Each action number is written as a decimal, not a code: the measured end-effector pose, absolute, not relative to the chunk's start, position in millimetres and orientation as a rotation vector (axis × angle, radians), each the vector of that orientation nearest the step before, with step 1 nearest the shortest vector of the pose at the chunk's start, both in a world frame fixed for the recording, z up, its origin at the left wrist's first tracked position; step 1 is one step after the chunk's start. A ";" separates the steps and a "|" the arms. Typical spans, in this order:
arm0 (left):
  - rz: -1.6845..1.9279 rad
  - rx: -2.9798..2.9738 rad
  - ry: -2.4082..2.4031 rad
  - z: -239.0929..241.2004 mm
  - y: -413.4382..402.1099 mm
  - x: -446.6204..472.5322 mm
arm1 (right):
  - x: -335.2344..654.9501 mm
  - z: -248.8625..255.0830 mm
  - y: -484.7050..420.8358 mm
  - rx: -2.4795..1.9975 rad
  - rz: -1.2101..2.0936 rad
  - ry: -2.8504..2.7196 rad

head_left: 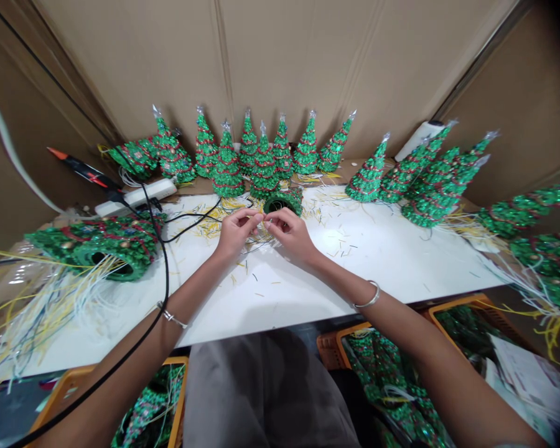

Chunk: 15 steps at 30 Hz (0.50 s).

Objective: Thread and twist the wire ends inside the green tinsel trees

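My left hand (236, 231) and my right hand (292, 233) meet over the middle of the white table (378, 249). Both pinch thin wires (262, 219) between their fingertips. The wires lead toward a small green sequinned tree (284, 200) lying on its side just behind my hands, its hollow base facing me. Each wrist wears a silver bangle.
A row of upright green trees (261, 155) lines the cardboard back wall, with more leaning at the right (429, 180) and lying at the left (107, 242). A white power strip (140, 196) and black cable (165, 274) sit left. Orange crates (387, 367) of trees stand below the table edge.
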<state>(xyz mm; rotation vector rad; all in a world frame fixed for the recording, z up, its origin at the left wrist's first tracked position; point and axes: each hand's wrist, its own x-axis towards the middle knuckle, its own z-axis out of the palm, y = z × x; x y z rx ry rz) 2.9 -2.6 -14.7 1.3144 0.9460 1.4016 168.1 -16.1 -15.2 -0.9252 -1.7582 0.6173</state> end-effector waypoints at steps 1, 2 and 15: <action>1.418 1.368 0.930 -15.0 -2.9 3.0 | 168.6 -14.8 -15.8 -0.925 0.650 -1.751; 1.435 1.419 0.918 -15.0 -3.2 3.1 | 169.1 -14.8 -15.3 -0.916 0.699 -1.750; 1.265 1.626 0.836 -12.2 5.2 -7.0 | 171.6 -21.6 -2.2 -0.828 0.849 -1.860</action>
